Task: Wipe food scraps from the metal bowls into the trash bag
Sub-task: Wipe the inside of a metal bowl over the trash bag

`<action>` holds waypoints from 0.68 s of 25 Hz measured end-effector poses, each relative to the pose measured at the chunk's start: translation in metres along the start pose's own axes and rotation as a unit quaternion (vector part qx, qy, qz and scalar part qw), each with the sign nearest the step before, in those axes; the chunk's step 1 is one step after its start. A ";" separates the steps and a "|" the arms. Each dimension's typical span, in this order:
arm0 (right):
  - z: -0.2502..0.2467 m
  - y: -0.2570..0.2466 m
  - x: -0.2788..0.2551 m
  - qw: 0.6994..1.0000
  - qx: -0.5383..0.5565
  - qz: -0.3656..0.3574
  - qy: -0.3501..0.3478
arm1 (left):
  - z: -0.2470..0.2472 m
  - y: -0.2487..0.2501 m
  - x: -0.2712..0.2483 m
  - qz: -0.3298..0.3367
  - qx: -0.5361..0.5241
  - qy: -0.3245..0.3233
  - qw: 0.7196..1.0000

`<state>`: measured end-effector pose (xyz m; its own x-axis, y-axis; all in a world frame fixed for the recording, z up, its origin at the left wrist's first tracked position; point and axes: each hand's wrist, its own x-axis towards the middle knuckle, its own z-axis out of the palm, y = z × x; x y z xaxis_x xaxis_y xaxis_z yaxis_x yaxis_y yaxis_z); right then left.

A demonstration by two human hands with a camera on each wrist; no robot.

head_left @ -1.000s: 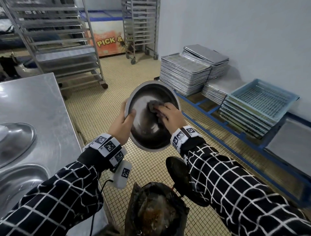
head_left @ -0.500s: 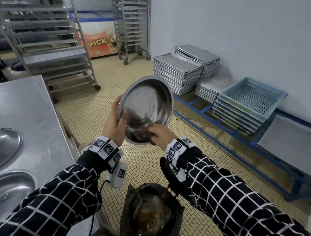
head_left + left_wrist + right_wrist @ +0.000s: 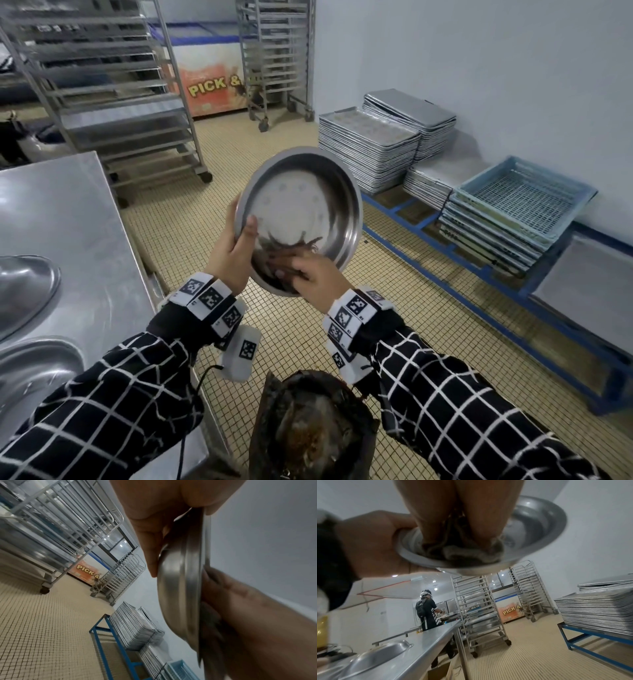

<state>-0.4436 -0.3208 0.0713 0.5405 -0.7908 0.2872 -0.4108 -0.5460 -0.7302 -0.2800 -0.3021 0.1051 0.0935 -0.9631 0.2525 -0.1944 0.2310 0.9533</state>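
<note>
A round metal bowl [image 3: 308,202] is tilted up on edge, its inside facing me, above the dark trash bag [image 3: 308,428]. My left hand [image 3: 239,243] grips its left rim, thumb inside and fingers behind, as the left wrist view shows with the bowl [image 3: 181,588] edge-on. My right hand [image 3: 308,274] holds a grey cloth [image 3: 471,553] bunched against the bowl's lower inside wall. Brown scraps and smears [image 3: 301,245] sit just above the cloth. The upper part of the bowl [image 3: 539,520] looks wiped and shiny.
A steel table [image 3: 68,212] runs along my left with upturned bowls [image 3: 24,291] on it. Stacked baking trays [image 3: 370,150] and blue crates [image 3: 513,205] sit on a low blue frame at the right. Wheeled racks [image 3: 113,85] stand behind. Another person [image 3: 428,612] works farther back.
My right hand has swept the cloth from the bowl's middle down to its lower rim, dragging brown scraps with it. The bowl has tilted steeper over the bag.
</note>
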 end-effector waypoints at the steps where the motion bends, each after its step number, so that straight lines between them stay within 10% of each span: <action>1: 0.001 0.003 -0.006 1.000 0.000 -0.006 -0.019 | -0.005 0.001 0.001 -0.003 -0.008 0.012 1.000; 17: 0.029 0.014 -0.027 0.952 -0.235 -0.109 0.161 | -0.011 -0.027 -0.005 -0.204 -0.035 0.125 0.970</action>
<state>-0.4421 -0.2993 0.0351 0.4284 -0.6463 0.6315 -0.6386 -0.7110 -0.2945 -0.2640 -0.3024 0.0800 0.3844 -0.9147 -0.1249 -0.0257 -0.1459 0.9890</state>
